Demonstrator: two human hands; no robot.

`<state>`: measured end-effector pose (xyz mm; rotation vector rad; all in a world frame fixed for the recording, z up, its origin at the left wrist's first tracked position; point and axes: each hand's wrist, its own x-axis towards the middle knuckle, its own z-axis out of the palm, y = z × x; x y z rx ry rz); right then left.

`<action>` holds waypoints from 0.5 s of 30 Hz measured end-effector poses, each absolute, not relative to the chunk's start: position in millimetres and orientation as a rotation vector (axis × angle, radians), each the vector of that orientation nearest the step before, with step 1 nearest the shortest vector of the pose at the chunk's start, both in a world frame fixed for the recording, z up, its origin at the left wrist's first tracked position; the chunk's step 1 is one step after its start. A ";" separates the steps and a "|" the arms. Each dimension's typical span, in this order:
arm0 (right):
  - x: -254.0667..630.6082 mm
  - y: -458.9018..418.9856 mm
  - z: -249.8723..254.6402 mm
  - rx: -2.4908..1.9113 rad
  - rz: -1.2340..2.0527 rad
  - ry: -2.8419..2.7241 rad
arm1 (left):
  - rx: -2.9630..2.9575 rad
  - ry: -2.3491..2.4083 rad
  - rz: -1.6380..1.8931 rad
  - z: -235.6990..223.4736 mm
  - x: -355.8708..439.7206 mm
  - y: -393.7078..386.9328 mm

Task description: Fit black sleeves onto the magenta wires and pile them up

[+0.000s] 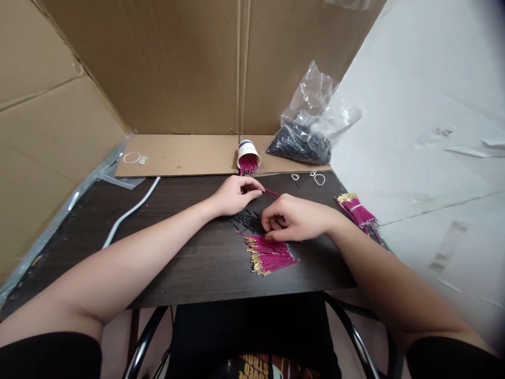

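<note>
Currently | left hand [235, 196] pinches crimson wires [272, 194] near 12 o'clock; right hand [290, 217] curls, grip unclear, by wire pile [272, 258] at 6 | step: seemingly wire handling; next move calls for delicate fingertip control

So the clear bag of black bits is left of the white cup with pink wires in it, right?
Not quite: the head view shows the clear bag of black bits to the right of the white cup. The cup does have pink wires in it.
</note>
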<state>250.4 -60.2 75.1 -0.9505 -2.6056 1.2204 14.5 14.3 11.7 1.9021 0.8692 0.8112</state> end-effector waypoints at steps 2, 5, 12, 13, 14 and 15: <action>246.2 -63.5 74.7 -0.935 1.236 -2.661 | 1.905 0.871 0.809 12.5 14.7 14.1; 239.9 -68.0 73.6 -0.960 1.159 -2.753 | 1.923 0.884 0.781 13.0 14.9 13.8; 233.9 -73.1 74.9 -1.008 1.050 -2.810 | 1.982 0.887 0.748 12.5 14.6 12.8; 233.8 -73.3 74.8 -1.004 1.044 -2.809 | 1.982 0.886 0.748 12.5 14.6 12.7; 233.9 -73.3 74.6 -0.995 1.046 -2.807 | 1.982 0.885 0.748 12.6 14.6 12.7; 234.3 -73.1 74.2 -0.980 1.054 -2.803 | 1.982 0.883 0.746 12.7 14.6 12.7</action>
